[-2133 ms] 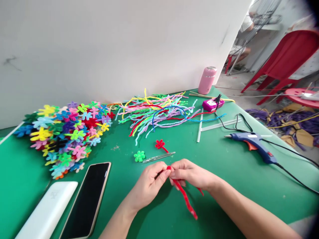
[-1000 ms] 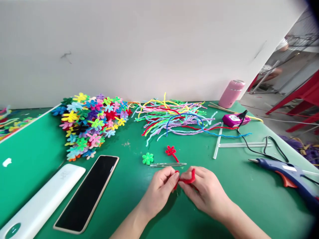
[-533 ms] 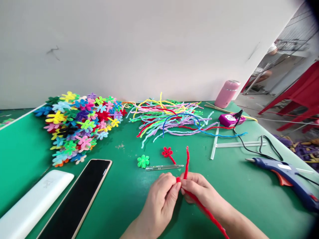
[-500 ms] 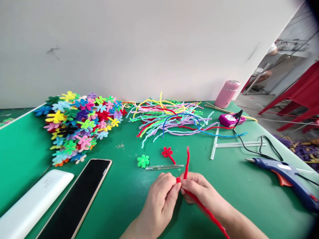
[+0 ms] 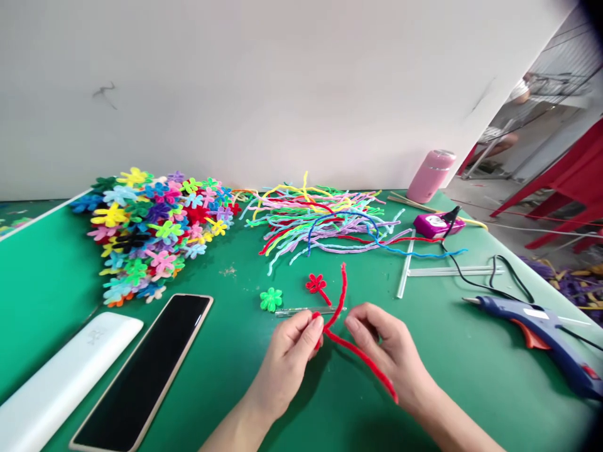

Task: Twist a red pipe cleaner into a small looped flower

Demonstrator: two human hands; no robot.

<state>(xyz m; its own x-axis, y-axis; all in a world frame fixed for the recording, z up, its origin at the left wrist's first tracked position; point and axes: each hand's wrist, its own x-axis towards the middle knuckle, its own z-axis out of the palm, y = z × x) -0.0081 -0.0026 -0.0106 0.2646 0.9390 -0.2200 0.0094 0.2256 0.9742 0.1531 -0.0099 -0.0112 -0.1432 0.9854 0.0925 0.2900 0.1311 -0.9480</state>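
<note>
My left hand [image 5: 293,358] is closed, its thumb and fingers pinching a red pipe cleaner [image 5: 362,356] where it is bent into a loop. From the pinch one tail rises upright and the longer tail slants down to the right, in front of my right palm. The loop is partly hidden by my left fingers. Just right of the pinch is my right hand [image 5: 384,342], fingers curled in and thumb against the index finger, with nothing visible in them. Beyond my hands lie a red pipe-cleaner flower with a stem [image 5: 316,284], a green flower [image 5: 271,300] and a clear pen [image 5: 294,311].
A heap of colourful pipe-cleaner flowers [image 5: 160,229] is at left, loose pipe cleaners [image 5: 325,220] at the back. A phone [image 5: 146,370] and white case [image 5: 70,383] lie left. On the right are a glue gun [image 5: 532,326], glue sticks [image 5: 452,272], a purple box [image 5: 436,225] and a pink bottle [image 5: 431,176].
My right hand has let go of the red pipe cleaner and moved slightly right. My left hand has shifted up and left with the pipe cleaner, whose two tails now spread apart.
</note>
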